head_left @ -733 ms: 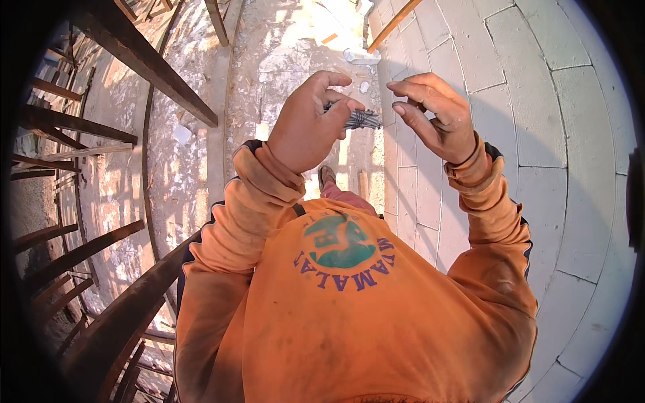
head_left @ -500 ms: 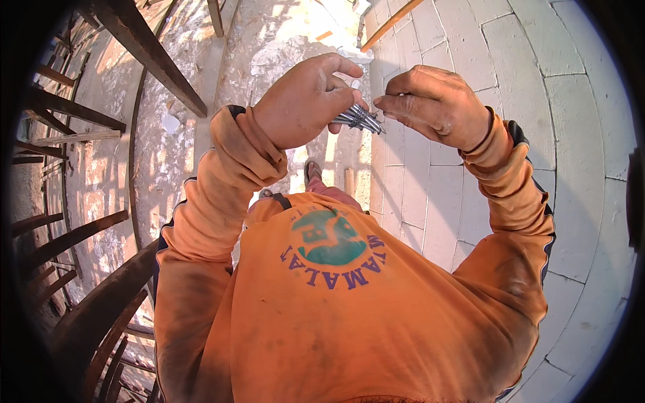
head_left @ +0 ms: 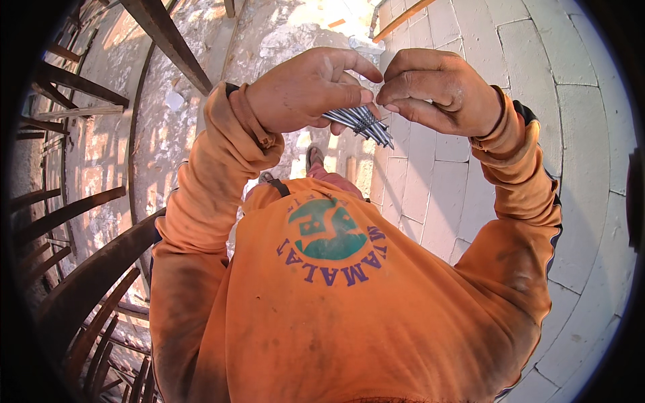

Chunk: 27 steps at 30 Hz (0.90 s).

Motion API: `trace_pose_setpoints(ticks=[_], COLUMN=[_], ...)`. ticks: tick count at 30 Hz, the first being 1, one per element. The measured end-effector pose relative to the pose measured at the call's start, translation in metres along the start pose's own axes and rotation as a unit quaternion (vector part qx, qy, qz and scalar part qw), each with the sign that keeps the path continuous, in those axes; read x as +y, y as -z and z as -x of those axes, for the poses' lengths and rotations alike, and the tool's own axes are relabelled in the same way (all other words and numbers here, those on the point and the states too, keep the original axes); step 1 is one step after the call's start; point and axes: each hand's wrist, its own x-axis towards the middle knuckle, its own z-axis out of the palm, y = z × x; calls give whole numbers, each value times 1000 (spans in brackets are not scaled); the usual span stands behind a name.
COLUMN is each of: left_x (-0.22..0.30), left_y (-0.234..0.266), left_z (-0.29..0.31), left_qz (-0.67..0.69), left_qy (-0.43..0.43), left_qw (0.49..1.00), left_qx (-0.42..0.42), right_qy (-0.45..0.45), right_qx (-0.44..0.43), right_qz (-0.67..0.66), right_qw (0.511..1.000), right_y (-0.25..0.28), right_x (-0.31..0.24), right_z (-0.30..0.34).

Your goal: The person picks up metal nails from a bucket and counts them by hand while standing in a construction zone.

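My left hand [head_left: 299, 91] is closed round a bunch of long silver nails [head_left: 369, 125], whose ends stick out below its thumb and fan toward the right. A dark, ridged band runs across them; whether it is wire or threading cannot be made out. Beside it, my right hand [head_left: 440, 94] is closed in a pinch, fingertips close to the left index finger and just above the nails. Anything between those right fingertips is too small or too hidden to name. Both arms wear orange sleeves [head_left: 225, 154].
Dark beams [head_left: 168, 43] slant in at the left, with more bars [head_left: 64, 218] below them. A pale block wall [head_left: 524, 134] fills the right side, with a wooden strip [head_left: 403, 19] near its top. White debris lies on the sunlit, dusty floor [head_left: 269, 67].
Both hands have come closer together and a little higher. The right hand has shifted slightly right, and more of the nails now shows below the left hand.
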Motion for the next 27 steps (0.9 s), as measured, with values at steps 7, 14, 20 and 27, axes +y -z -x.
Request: trace_pose_setpoints(ticks=[7,14,20,27], left_x=[-7,-22,-40,-39], left_y=[4,5,1,7], left_z=[4,10,15,19], left_qz=[80,178,196,210], left_qy=[2,11,51,71], left_qw=[997,984,977,973], left_qx=[-18,10,70,56], right_qy=[-31,-41,-144,-101], right_qx=[7,63,100,66], right_qz=[-110,-135,-297,-238], right_qw=[993,988,939,964], right_y=[-7,-31,-45,-52], right_x=[-6,0,-7,9], right_z=[2,8,11,5])
